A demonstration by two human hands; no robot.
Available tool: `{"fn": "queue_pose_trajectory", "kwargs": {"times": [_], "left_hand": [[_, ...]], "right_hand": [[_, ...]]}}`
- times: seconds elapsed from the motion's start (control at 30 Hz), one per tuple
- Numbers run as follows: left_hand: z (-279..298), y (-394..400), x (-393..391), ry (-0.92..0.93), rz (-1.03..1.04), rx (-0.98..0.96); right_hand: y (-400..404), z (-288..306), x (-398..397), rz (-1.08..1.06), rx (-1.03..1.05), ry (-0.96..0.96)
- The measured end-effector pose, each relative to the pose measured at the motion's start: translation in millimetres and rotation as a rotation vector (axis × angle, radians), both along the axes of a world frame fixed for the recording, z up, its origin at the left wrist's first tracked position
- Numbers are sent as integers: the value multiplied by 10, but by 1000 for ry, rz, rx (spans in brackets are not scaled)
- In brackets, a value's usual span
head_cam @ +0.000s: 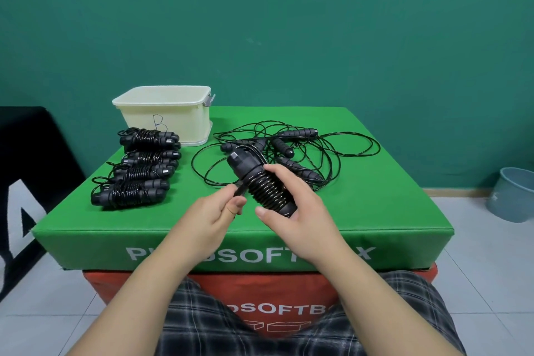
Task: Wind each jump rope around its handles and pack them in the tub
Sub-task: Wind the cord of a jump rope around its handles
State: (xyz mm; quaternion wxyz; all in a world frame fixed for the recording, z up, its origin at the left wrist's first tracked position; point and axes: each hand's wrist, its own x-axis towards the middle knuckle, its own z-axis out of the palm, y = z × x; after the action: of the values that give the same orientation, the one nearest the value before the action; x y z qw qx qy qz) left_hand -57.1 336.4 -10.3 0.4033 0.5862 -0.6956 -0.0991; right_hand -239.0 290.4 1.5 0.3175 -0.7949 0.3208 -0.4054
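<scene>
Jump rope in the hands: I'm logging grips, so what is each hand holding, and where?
The right hand grips the half-wound handle bundle around its coiled lower part; the left hand pinches the loose cord beside it.

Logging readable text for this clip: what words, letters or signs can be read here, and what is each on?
"B", handwritten on the front of the cream tub.
"P...OSOFT...X", white print on the front of the green box; the arms hide the middle letters.
"...OSOFTB...", white print on the red box below; the ends are hidden.
No other text is readable.
</scene>
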Motion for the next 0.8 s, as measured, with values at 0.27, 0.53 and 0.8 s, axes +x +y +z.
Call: {"fn": "queue_pose_trajectory", "kwargs": {"times": [0.27,0.53,0.8], "left_hand": [[149,98,-32,-103,-19,-76],[10,-93,6,686,-71,78],[21,-145,-176,911,-221,102]], "right_hand": [[-1,17,12,-38,37,-25],[98,86,-13,150,251,-201],[67,89,-34,296,542,-318]]}}
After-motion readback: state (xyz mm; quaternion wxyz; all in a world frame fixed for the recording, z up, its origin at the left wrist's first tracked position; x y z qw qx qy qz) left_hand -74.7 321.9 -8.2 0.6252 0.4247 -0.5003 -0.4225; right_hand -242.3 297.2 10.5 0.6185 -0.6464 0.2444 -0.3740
